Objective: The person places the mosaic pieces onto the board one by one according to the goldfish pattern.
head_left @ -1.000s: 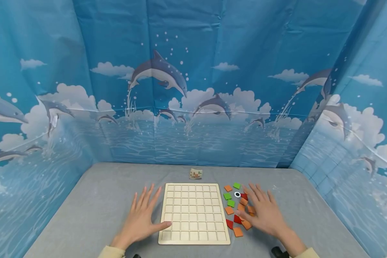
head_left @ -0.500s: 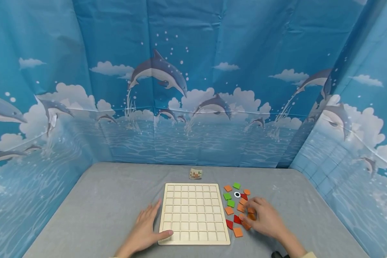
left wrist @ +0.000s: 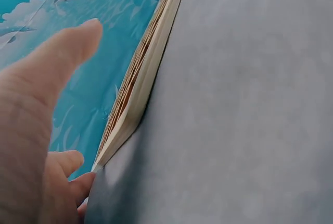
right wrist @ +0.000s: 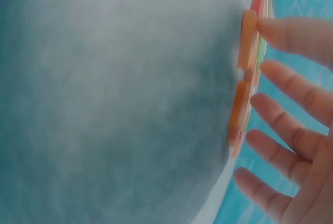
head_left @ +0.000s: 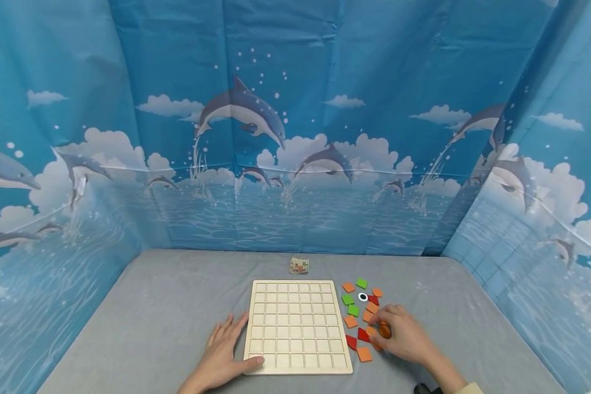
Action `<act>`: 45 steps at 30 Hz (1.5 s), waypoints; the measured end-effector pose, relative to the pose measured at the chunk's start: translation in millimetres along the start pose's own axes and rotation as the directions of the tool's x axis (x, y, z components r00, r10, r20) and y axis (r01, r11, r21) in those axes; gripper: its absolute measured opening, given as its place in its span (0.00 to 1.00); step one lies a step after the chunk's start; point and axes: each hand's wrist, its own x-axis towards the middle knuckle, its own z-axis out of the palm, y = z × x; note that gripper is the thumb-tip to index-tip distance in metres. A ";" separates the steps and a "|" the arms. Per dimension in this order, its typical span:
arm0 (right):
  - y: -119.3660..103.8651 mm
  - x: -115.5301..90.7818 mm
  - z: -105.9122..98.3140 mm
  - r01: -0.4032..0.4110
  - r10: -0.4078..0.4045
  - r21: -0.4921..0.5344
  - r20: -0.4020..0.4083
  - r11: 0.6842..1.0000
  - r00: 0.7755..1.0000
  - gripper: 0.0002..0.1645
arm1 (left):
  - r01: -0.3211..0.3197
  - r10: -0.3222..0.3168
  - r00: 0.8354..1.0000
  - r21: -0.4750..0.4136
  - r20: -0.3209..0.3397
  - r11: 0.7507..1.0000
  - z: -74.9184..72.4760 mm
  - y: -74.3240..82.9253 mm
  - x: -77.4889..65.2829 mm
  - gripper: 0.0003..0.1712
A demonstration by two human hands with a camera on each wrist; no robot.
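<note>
While a person's left hand (head_left: 220, 350) lies at the left edge of a pale gridded board (head_left: 295, 331), the right hand (head_left: 405, 335) is bent over a scatter of small coloured tiles just right of it. The left fingers are nearly straight, with the thumb spread away from them, reaching over the board's near left corner; whether it touches cannot be told. The right fingers are slightly bent and set apart, the thumb close against an orange tile's edge, with nothing visibly gripped. An orange-brown piece (head_left: 384, 329) shows in the gap between thumb and forefinger.

The tiles lie in a loose group, some overlapping: orange squares (head_left: 364, 355), green tiles (head_left: 353, 311), red pieces (head_left: 351, 342), an orange disc (head_left: 377, 293) and a white disc with a black ring (head_left: 363, 297). Beyond the board's far edge lies a small patterned card (head_left: 299, 266). Everything rests on a grey-covered table (head_left: 152, 306), before a blue dolphin-print curtain (head_left: 295, 82).
</note>
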 end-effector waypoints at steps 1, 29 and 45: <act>0.1 0.5 0.4 0.004 -0.004 0.001 0.004 1.000 1.000 0.12 | 0.002 -0.002 1.000 0.008 0.006 1.000 -0.1 0.0 0.0 0.60; 4.8 11.5 5.2 -0.097 0.076 0.151 0.137 0.984 0.988 0.10 | -0.040 0.037 0.999 0.152 0.026 0.988 5.3 -4.5 -1.4 0.65; 3.3 11.4 4.4 -0.084 0.057 0.226 0.127 0.970 0.990 0.12 | -0.142 0.139 0.990 0.117 0.038 0.983 1.9 -3.8 -4.5 0.56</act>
